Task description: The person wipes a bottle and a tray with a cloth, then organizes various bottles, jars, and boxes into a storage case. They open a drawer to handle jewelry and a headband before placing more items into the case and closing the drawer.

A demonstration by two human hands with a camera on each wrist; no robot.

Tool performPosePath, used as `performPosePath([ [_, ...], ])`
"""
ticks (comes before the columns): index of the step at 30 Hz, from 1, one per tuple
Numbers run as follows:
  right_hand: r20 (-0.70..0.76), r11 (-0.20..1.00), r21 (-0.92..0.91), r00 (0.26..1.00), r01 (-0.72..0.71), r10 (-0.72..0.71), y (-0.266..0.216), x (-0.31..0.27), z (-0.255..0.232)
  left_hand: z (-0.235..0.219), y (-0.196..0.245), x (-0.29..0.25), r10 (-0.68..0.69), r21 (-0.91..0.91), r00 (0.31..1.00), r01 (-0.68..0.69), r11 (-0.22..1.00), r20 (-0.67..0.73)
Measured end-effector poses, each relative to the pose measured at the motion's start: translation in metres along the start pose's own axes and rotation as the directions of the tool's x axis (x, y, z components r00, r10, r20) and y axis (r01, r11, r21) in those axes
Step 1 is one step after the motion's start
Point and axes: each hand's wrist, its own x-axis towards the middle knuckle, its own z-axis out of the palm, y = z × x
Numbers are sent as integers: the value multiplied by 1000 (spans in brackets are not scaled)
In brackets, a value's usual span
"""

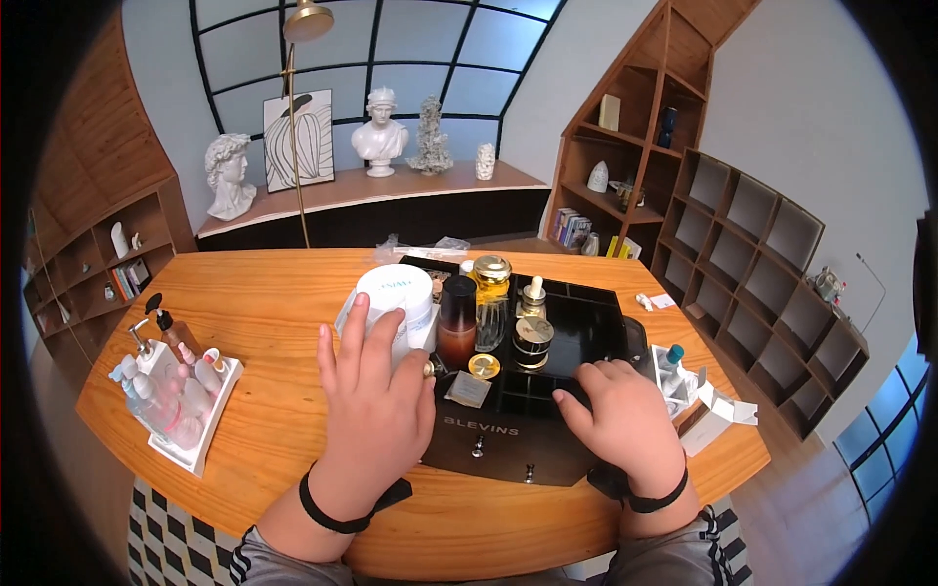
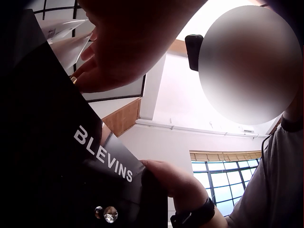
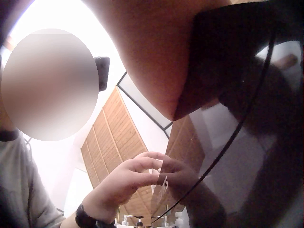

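A glossy black drawer box, lettered BLEVINS, stands on the table with small crystal knobs on its front. My left hand is at its left side, fingers spread over the front of a white lidded tub. A small gold piece shows by the left thumb, mostly hidden. My right hand rests on the box's right front edge, thumb toward the middle. On top are a brown bottle, a gold-lidded glass bottle, a dropper bottle, a black-and-gold jar, a gold lid and a small sachet.
A white tray of pump and pink bottles sits at the table's left. Right of the box are a white tray with a teal-capped bottle and an opened white carton. Clear plastic wrap lies at the back edge.
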Motion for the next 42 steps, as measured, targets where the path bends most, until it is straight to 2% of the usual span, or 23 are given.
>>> performPosePath([
  [8, -2, 1000, 7, 1000, 5, -5, 2, 0, 0, 8, 0, 0, 10, 16, 1000, -11, 1000, 28],
  [14, 63, 996, 55, 996, -70, 66, -2, 0, -3, 0, 0, 3, 2, 26, 995, -5, 1000, 102],
  [17, 8, 1000, 8, 1000, -11, 11, 0, 0, 0, 0, 0, 1, 23, 37, 993, -27, 999, 115],
  [23, 15, 1000, 11, 1000, -15, 15, -1, 1, -1, 0, 0, 2, 15, 15, 997, -16, 1000, 79],
  [26, 18, 1000, 9, 1000, -10, 9, 0, 1, -1, -1, -1, 3, -44, -102, 998, 39, 994, -44],
  [28, 11, 1000, 17, 1000, -5, 5, 0, 1, -1, -18, -7, -1, -11, 21, 973, 17, 1000, -232],
  [29, 7, 1000, 20, 1000, -7, 7, 1, 0, -1, -30, -12, -3, 16, 81, 947, 10, 997, -321],
  [31, 8, 1000, 16, 1000, -4, 4, 2, 0, 0, -52, -26, -7, -23, 109, 872, 87, 990, -488],
  [33, 3, 1000, 8, 1000, 3, -3, 4, -1, 2, -73, -37, -11, -67, 120, 823, 162, 979, -564],
  [34, 17, 1000, 23, 1000, -17, 16, 3, -1, 1, -77, -45, -15, -119, 46, 783, 185, 982, -610],
  [37, 36, 998, 47, 998, -52, 51, 3, -1, 0, -85, -63, -24, -274, -174, 666, 215, 961, -694],
  [39, 28, 997, 44, 998, -55, 54, 3, -2, 1, -89, -71, -30, -278, -216, 655, 177, 960, -703],
  [42, 18, 999, 30, 999, -40, 39, 6, -3, 4, -91, -74, -35, -221, -107, 694, 204, 973, -685],
])
